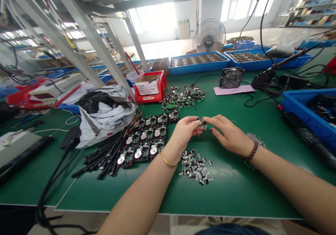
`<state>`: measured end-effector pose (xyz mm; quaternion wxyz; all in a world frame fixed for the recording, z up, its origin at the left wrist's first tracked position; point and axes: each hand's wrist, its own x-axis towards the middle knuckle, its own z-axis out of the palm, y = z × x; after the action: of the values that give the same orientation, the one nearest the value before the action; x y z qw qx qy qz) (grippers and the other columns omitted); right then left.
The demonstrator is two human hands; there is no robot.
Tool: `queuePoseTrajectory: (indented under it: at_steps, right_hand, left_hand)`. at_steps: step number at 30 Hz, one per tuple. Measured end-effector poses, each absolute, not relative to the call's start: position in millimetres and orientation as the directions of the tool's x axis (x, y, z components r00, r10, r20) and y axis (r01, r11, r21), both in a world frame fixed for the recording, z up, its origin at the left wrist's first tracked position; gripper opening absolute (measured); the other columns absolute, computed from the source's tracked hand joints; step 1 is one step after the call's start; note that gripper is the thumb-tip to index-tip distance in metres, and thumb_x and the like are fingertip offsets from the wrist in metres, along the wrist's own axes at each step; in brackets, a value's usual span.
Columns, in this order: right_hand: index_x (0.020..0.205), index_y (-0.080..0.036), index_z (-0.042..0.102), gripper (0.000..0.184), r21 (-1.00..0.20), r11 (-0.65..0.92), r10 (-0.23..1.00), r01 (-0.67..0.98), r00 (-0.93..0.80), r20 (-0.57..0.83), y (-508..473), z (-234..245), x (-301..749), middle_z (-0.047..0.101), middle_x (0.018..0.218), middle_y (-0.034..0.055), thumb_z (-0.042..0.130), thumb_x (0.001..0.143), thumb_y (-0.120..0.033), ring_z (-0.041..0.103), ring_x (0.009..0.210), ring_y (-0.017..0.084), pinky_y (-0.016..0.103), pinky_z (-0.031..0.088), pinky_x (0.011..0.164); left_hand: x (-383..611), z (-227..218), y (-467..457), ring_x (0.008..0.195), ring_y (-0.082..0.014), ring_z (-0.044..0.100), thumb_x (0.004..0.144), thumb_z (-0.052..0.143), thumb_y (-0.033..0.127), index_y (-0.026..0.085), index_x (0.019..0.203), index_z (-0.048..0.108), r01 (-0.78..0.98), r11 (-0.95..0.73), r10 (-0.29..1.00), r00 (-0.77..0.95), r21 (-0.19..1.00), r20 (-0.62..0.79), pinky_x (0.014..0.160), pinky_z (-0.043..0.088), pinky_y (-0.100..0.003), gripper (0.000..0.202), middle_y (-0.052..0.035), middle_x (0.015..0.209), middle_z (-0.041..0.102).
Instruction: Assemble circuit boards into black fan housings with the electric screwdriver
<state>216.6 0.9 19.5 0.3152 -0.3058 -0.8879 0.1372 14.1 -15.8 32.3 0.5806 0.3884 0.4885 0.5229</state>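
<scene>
Between the fingertips of my left hand (184, 131) is a small circuit board (203, 124) with a short red wire hanging below it. My right hand (228, 133) meets the board from the other side, forefinger at its edge and thumb held apart below. Whether the right fingers grip anything is too small to tell. Under my hands lies a loose heap of small black-and-silver electronic components (195, 166). Left of them, several black housings with boards and silver discs (143, 136) stand in rows, their black cables fanning out. Beyond my hands is a pile of green circuit boards (181, 98).
Thin metal pins (256, 140) lie by my right wrist. A red bin (150, 96), a small black fan (231, 78) and a soldering iron (296, 56) stand behind. A blue crate (296, 102) sits right; a grey plastic bag (105, 117) and cables crowd the left.
</scene>
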Motion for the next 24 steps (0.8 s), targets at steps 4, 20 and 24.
queuePoseTrajectory:
  at_steps: [4, 20, 24]
  right_hand:
    - [0.156, -0.032, 0.036, 0.057, -0.442, 0.720, 0.690, 0.535, -0.621, 0.372, 0, 15, 218, 0.054, 0.129, 0.0091, 0.049, 0.102, -0.019, 0.058, 0.116, 0.026, 0.046, 0.054, 0.101]
    - [0.099, -0.021, 0.069, 0.015, -0.239, 0.679, 0.724, 0.694, -0.686, 0.066, 27, 27, 168, 0.064, 0.103, 0.0088, 0.061, 0.096, -0.008, 0.064, 0.100, 0.025, 0.032, 0.052, 0.084]
    - [0.104, -0.021, 0.069, 0.026, -0.293, 0.681, 0.705, 0.671, -0.709, 0.012, 24, 28, 180, 0.065, 0.101, 0.0056, 0.059, 0.090, -0.001, 0.066, 0.093, 0.021, 0.030, 0.051, 0.082]
  left_hand:
    - [13, 34, -11, 0.062, -0.0115, 0.068, 0.083, 0.080, 0.014, 0.012, 0.098, 0.065, -0.196, 0.110, 0.989, -0.079, 0.975, -0.127, 0.066, 0.060, -0.025, 0.021, -0.0019, 0.074, 0.070]
    - [1, 51, -7, 0.060, -0.0100, 0.067, 0.086, 0.068, 0.003, 0.015, 0.099, 0.062, -0.062, -0.074, 0.970, -0.235, 0.995, 0.057, 0.061, 0.054, -0.020, 0.019, 0.0032, 0.074, 0.066]
    - [-1, 52, -6, 0.061, -0.0106, 0.067, 0.087, 0.067, 0.004, 0.015, 0.102, 0.063, -0.046, -0.082, 0.967, -0.247, 0.996, 0.068, 0.063, 0.054, -0.020, 0.019, 0.0038, 0.073, 0.065]
